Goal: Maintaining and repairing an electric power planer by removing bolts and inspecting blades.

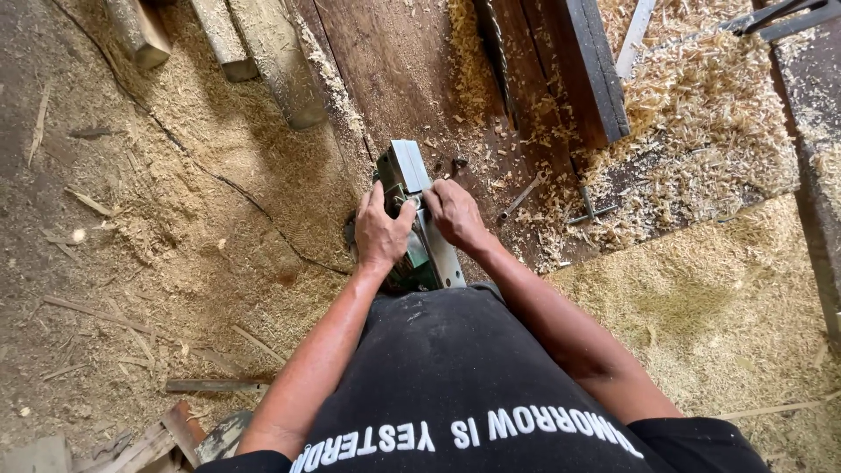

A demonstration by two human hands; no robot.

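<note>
A green and grey power planer [409, 171] lies upside down on a dark wooden workbench [394, 70], its flat metal base facing up. My left hand [380, 232] grips the tool's left side. Fingers of my right hand [453, 213] press on the middle of the base, close to a small round part there. A metal wrench [520, 195] lies on the bench just right of my right hand.
Wood shavings [701, 114] pile up on the bench at right and cover the floor [175, 201]. A dark plank [587, 61] lies across the bench top. Timber pieces [254, 52] lean at top left. A thin cable [236, 188] runs over the floor. Wood scraps [175, 434] sit at bottom left.
</note>
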